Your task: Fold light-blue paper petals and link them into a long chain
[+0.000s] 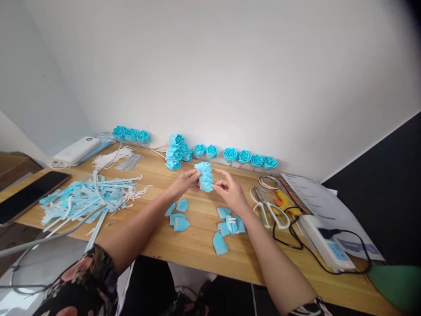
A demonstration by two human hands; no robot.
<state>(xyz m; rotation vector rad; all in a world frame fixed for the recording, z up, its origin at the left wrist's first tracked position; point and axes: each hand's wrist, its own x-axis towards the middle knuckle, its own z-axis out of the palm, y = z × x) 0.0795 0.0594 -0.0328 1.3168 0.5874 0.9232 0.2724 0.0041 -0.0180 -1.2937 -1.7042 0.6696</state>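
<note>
Both my hands are raised over the wooden table (197, 245), holding a small stack of folded blue petal pieces (204, 175) between them. My left hand (184, 181) pinches the stack from its left side. My right hand (230, 189) pinches its lower right edge with thumb and forefinger. Below the hands lie loose blue cut petals (179, 217) on the left and a second group of blue petals (228, 228) on the right.
A row of finished blue fabric roses (245, 156) lines the wall. A heap of blue and white strips (85, 197) lies at left, with a phone (28, 193) and a power bank (77, 149). Scissors (268, 206), a yellow glue gun (286, 202), and a power strip (329, 245) sit right.
</note>
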